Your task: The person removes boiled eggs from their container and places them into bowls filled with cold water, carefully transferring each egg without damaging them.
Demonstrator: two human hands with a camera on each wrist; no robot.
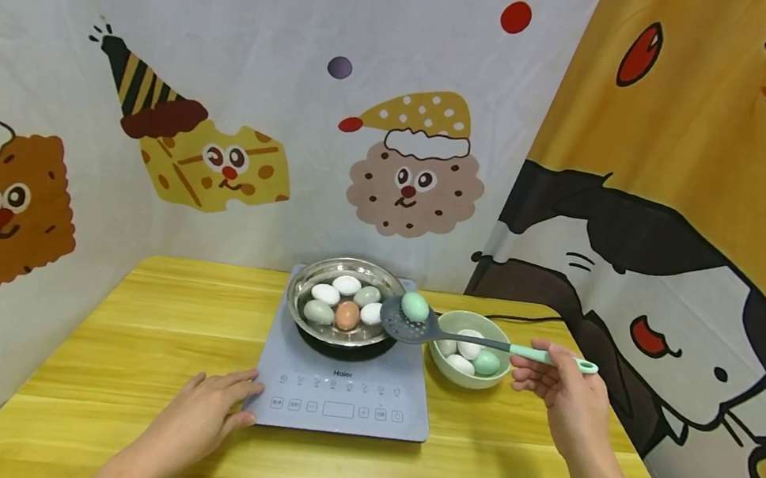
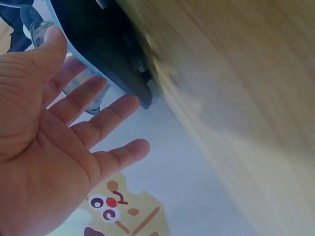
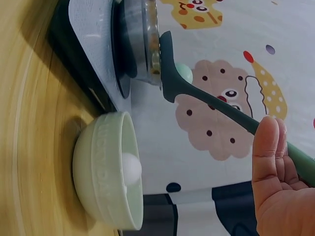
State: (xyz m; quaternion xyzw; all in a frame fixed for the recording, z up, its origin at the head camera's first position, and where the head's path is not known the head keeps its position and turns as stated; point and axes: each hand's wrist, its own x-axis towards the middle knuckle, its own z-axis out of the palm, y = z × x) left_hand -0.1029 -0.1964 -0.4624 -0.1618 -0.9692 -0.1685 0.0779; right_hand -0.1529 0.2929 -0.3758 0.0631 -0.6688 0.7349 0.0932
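Note:
My right hand (image 1: 568, 393) grips the pale green handle of a dark grey slotted spoon (image 1: 390, 327). A single light green egg (image 1: 414, 307) lies on its perforated head, which overlaps the right rim of a steel pan (image 1: 378, 277) in the head view. The right wrist view shows the spoon head (image 3: 170, 69) level with the pan rim. Several white, grey-green and brown eggs (image 1: 347, 315) sit inside the pan. With fingers extended, my left hand (image 1: 200, 412) touches the left front edge of the grey induction cooktop (image 1: 374, 365) under the pan.
Right of the cooktop stands a light green bowl (image 1: 469, 381) holding several white and green eggs. A black cord (image 1: 524, 318) runs behind it. Both stand on a yellow wood-grain table (image 1: 149, 330), backed by a cartoon-printed curtain (image 1: 245, 78).

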